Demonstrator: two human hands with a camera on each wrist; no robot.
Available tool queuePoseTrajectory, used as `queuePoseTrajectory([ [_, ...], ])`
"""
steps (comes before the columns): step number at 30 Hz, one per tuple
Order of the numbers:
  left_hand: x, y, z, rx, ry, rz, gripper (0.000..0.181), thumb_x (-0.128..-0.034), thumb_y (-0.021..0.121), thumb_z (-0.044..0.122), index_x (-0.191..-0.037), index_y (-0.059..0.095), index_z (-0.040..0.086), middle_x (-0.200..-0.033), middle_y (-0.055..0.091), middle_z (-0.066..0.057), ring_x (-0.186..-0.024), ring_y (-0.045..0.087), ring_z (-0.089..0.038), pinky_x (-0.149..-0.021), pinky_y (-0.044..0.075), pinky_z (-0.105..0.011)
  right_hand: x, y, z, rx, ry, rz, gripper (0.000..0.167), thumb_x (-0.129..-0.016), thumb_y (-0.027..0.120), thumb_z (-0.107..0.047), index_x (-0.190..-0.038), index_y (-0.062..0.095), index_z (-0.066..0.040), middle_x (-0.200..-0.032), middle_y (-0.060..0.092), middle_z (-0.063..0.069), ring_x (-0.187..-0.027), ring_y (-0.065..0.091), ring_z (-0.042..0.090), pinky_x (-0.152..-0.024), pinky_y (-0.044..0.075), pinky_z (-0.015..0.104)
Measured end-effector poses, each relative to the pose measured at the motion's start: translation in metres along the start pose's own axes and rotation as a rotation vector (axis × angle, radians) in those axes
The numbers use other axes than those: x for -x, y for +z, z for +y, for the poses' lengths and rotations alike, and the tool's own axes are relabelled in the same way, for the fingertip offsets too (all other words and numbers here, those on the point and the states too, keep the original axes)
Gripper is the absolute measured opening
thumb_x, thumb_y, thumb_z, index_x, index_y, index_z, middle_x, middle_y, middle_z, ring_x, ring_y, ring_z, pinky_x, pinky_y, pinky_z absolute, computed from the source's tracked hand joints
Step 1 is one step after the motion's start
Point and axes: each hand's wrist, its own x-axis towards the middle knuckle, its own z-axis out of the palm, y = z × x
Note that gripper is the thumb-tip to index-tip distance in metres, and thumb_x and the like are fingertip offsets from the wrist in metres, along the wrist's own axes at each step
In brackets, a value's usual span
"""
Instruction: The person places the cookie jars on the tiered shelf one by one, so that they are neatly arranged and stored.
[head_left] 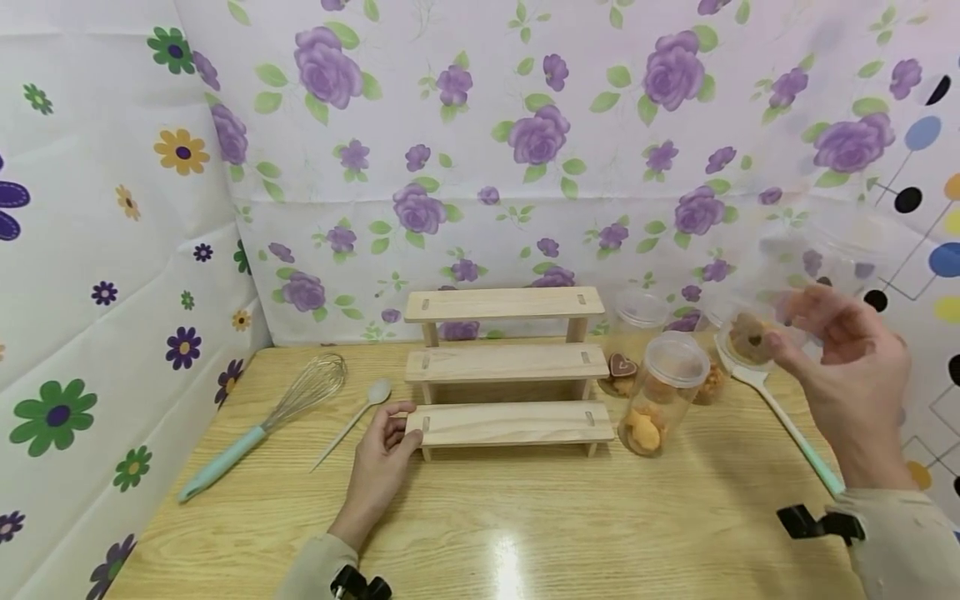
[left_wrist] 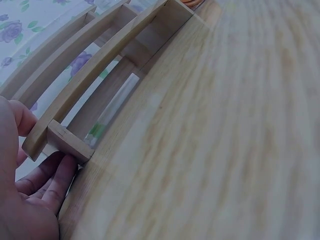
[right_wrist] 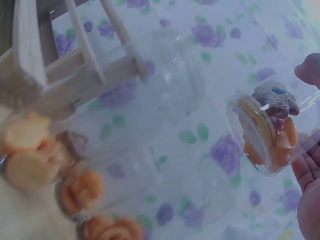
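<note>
Head view shows your right grip [head_left: 855, 367] closed around a tipped, clear cookie jar [head_left: 750, 337] above the surface [head_left: 637, 533], while your left grip [head_left: 382, 458] pinches the left end of the three-tier wooden stand's [head_left: 506, 423] lowest board. The step looks like handling that jar with the stand steadied; next likely calls for levelling it, clear of the other jars [head_left: 667, 387] left of your right grip.

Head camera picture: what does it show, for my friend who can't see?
A right hand holds up a clear jar of cookies, while the left hand grips a three-tier wooden shelf. More jars stand to the shelf's right; a whisk lies left.
</note>
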Motion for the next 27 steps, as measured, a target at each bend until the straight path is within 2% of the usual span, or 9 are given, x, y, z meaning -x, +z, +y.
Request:
queuePoseTrajectory([
  [5,0.001,0.000,0.001,0.000,0.009,0.005,0.038,-0.1074,0.071,0.011,-0.144,0.064,0.018,-0.120,0.076,-0.011,-0.112,0.070,-0.020,-0.095,0.055,-0.021,-0.021,0.030,-0.018,-0.171,0.021,-0.084,0.052,-0.080,0.086,0.020,-0.129,0.069,0.016,-0.129,0.075,0.022,-0.114,0.073,0.024,-0.105,0.054,0.022],
  [6,0.001,0.000,0.002,-0.001,0.014,0.005,0.038,-0.1074,0.071,0.012,-0.144,0.064,0.018,-0.120,0.076,-0.011,-0.112,0.070,-0.020,-0.095,0.055,-0.021,-0.025,0.036,-0.020,-0.199,0.020,-0.103,0.049,-0.079,0.086,0.020,-0.125,0.068,0.018,-0.130,0.075,0.023,-0.115,0.073,0.024,-0.105,0.054,0.023],
  [10,0.000,0.001,0.001,-0.001,0.012,0.007,0.038,-0.1071,0.071,0.011,-0.144,0.064,0.018,-0.119,0.076,-0.011,-0.111,0.070,-0.020,-0.095,0.055,-0.021,-0.036,0.064,-0.023,-0.242,-0.018,-0.183,0.052,-0.081,0.086,0.020,-0.130,0.068,0.017,-0.130,0.074,0.021,-0.114,0.073,0.024,-0.106,0.055,0.025],
  [14,-0.001,0.001,0.001,0.003,0.007,0.009,0.038,-0.1069,0.071,0.010,-0.143,0.064,0.019,-0.119,0.076,-0.011,-0.111,0.070,-0.019,-0.095,0.055,-0.020,-0.042,0.093,-0.022,-0.226,-0.049,-0.235,0.059,-0.083,0.087,0.016,-0.138,0.069,0.010,-0.127,0.075,0.018,-0.112,0.072,0.022,-0.103,0.055,0.025],
  [18,-0.001,0.001,0.001,0.006,0.018,0.012,0.037,-0.1069,0.071,0.010,-0.143,0.065,0.017,-0.119,0.076,-0.012,-0.110,0.070,-0.020,-0.094,0.055,-0.021,-0.045,0.123,-0.023,-0.182,-0.064,-0.263,0.059,-0.085,0.089,0.010,-0.140,0.070,0.005,-0.130,0.074,0.019,-0.113,0.071,0.023,-0.103,0.055,0.025],
  [24,-0.001,0.001,0.001,0.022,0.011,0.006,0.036,-0.1067,0.072,0.010,-0.141,0.065,0.019,-0.118,0.076,-0.012,-0.109,0.070,-0.021,-0.092,0.055,-0.021,-0.045,0.163,-0.028,-0.155,-0.037,-0.316,0.057,-0.088,0.092,0.001,-0.142,0.071,-0.003,-0.134,0.074,0.017,-0.117,0.069,0.026,-0.106,0.055,0.027],
  [27,-0.002,0.000,0.000,0.020,0.003,0.002,0.036,-0.1070,0.072,0.010,-0.141,0.065,0.020,-0.118,0.075,-0.011,-0.109,0.070,-0.021,-0.092,0.055,-0.022,-0.044,0.184,-0.030,-0.172,-0.029,-0.345,0.058,-0.089,0.091,-0.001,-0.143,0.070,-0.004,-0.136,0.072,0.017,-0.122,0.068,0.031,-0.109,0.054,0.029],
])
